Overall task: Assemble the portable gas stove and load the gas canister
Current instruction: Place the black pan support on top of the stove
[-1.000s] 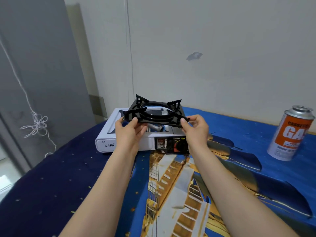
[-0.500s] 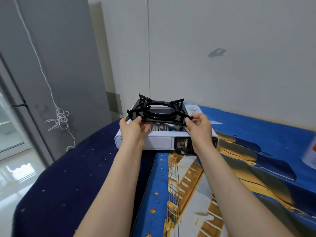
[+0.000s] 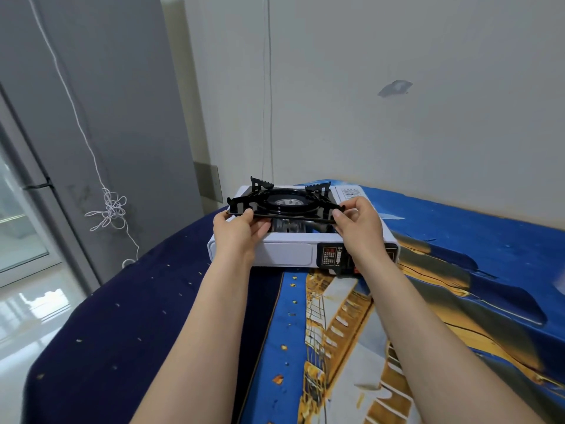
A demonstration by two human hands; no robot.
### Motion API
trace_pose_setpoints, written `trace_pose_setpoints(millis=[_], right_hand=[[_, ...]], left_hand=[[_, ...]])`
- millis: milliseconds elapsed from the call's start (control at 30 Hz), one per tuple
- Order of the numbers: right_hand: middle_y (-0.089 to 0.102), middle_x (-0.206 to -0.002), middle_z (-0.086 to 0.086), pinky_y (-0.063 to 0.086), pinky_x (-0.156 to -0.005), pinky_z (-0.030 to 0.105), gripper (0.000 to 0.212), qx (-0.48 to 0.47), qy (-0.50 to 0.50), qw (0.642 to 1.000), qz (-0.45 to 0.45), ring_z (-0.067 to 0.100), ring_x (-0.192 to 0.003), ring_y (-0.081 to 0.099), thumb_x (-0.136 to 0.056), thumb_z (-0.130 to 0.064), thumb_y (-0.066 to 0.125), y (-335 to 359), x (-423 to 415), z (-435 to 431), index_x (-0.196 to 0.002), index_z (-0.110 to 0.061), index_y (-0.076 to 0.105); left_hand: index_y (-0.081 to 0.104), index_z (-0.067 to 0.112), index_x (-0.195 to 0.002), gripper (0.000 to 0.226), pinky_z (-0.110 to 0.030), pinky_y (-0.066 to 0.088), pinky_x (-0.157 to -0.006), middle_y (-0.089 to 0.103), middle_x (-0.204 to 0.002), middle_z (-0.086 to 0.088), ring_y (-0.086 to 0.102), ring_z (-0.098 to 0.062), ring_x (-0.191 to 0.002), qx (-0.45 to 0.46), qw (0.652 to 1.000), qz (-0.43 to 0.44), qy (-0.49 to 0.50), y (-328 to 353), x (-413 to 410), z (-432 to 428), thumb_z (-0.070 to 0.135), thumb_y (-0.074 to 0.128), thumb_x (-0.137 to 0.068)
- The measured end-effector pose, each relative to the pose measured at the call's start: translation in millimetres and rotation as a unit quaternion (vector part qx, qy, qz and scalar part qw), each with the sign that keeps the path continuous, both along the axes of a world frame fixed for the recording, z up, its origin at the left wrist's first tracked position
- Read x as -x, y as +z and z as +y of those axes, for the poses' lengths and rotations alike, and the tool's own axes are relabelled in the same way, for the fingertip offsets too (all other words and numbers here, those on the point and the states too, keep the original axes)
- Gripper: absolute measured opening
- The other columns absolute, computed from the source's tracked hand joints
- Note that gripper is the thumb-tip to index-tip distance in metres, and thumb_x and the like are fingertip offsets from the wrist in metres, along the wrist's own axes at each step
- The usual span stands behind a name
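A person's 2 bare hands hold a black metal pan support (image 3: 284,203), a square frame with a round ring in its middle, just above a white rectangular portable gas stove (image 3: 287,254). The left hand (image 3: 241,231) grips the frame's near left edge, thumb on top and fingers curled beneath. The right hand (image 3: 356,228) pinches the near right edge between thumb and fingertips. The frame is nearly level, and its near edge is clear of the stove's top. 2 toothed arms stand up on its far side. Through the ring the silver round burner (image 3: 289,202) shows, and under the lifted near edge grey metal parts of the stove's inside are visible.

The stove sits on a blue and gold printed cloth (image 3: 336,332), close to the white wall (image 3: 397,133). On its front, a black control panel with a red label (image 3: 331,257) is partly hidden by the right wrist. To the left, the cloth is dark navy with small pale specks. A knotted white cord (image 3: 111,209) hangs in front of a grey panel (image 3: 107,102) at the left.
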State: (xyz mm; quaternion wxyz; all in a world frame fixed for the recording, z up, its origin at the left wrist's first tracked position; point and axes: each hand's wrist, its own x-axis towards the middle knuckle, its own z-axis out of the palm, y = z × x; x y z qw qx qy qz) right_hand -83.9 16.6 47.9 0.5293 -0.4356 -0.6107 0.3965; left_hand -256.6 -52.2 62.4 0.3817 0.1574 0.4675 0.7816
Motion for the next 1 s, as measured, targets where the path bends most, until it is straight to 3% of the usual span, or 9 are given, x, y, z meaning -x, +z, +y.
trace_pose_setpoints(millis=[133,200,267,400,467,633,767,900,1000], right_hand=[[0.064,-0.100,0.007,0.052,-0.089,0.047,0.007,-0.024,-0.010,0.999,-0.041,0.023,-0.095,0.062,-0.093,-0.016,0.060,0,-1,-1,-0.092,-0.021,0.055],[0.064,-0.099,0.007,0.053,-0.088,0.046,0.005,-0.034,-0.012,0.998,-0.050,0.023,-0.096,0.062,-0.093,-0.015,0.060,0,0,-1,-0.095,-0.018,0.056],[0.063,-0.097,0.005,0.054,-0.086,0.045,0.005,-0.046,-0.020,0.997,-0.061,0.022,-0.094,0.062,-0.092,-0.015,0.061,1,0,-2,-0.094,-0.017,0.057],[0.061,-0.089,-0.001,0.049,-0.069,0.027,0.004,-0.073,-0.045,0.993,-0.084,0.017,-0.088,0.061,-0.092,-0.016,0.061,-1,-1,-2,-0.089,-0.016,0.058],[0.061,-0.086,-0.003,0.040,-0.062,0.021,0.006,-0.078,-0.054,0.992,-0.087,0.014,-0.085,0.059,-0.092,-0.017,0.061,-1,-1,-3,-0.087,-0.016,0.058],[0.063,-0.087,-0.001,0.040,-0.062,0.020,0.006,-0.080,-0.052,0.992,-0.084,0.013,-0.083,0.059,-0.092,-0.016,0.061,0,-2,-4,-0.088,-0.014,0.058],[0.062,-0.087,0.002,0.042,-0.064,0.021,0.005,-0.093,-0.046,0.990,-0.096,0.015,-0.083,0.058,-0.093,-0.014,0.059,-1,-1,-5,-0.088,-0.014,0.057],[0.060,-0.085,-0.002,0.030,-0.058,0.013,0.008,-0.132,-0.072,0.978,-0.148,0.011,-0.080,0.052,-0.093,-0.015,0.060,-3,-1,-6,-0.086,-0.014,0.056],[0.062,-0.084,-0.002,0.032,-0.059,0.019,0.008,-0.160,-0.097,0.965,-0.183,0.014,-0.083,0.054,-0.090,-0.017,0.063,-3,-3,-7,-0.084,-0.015,0.060]], left_hand=[[0.049,-0.008,-0.125,0.033,-0.033,0.061,-0.074,0.067,-0.089,-0.013,0.072,-0.022,-0.074,0.046,0.997,0.065,0.012,-5,9,-3,0.000,0.056,-0.094],[0.058,-0.007,-0.114,0.028,-0.035,0.060,-0.079,0.072,-0.073,-0.010,0.073,-0.017,-0.064,0.084,0.988,0.126,0.021,-9,14,-6,0.008,0.063,-0.091],[0.063,-0.002,-0.106,0.031,-0.033,0.058,-0.074,0.072,-0.063,-0.005,0.069,-0.013,-0.056,0.143,0.963,0.221,0.048,-11,20,-8,0.022,0.068,-0.087],[0.070,0.008,-0.104,0.036,-0.031,0.048,-0.069,0.070,-0.087,-0.004,0.066,-0.027,-0.091,0.218,0.883,0.397,0.127,-11,22,-13,0.038,0.068,-0.083],[0.071,0.009,-0.097,0.027,-0.031,0.044,-0.067,0.070,-0.089,-0.005,0.065,-0.030,-0.096,0.214,0.873,0.417,0.135,-11,22,-14,0.033,0.063,-0.087],[0.070,0.012,-0.099,0.024,-0.030,0.040,-0.068,0.070,-0.106,-0.007,0.062,-0.027,-0.095,0.223,0.860,0.431,0.158,-11,18,-14,0.031,0.056,-0.092],[0.070,0.021,-0.109,0.030,-0.036,0.044,-0.070,0.063,-0.112,-0.007,0.057,-0.030,-0.101,0.290,0.811,0.474,0.181,-13,18,-15,0.041,0.054,-0.093],[0.070,0.021,-0.113,0.034,-0.046,0.044,-0.089,0.051,-0.120,-0.013,0.041,-0.036,-0.113,0.325,0.802,0.467,0.182,-18,21,-13,0.044,0.057,-0.090],[0.070,0.022,-0.111,0.032,-0.047,0.035,-0.096,0.053,-0.123,-0.011,0.040,-0.035,-0.118,0.330,0.803,0.462,0.184,-19,20,-11,0.043,0.058,-0.090]])
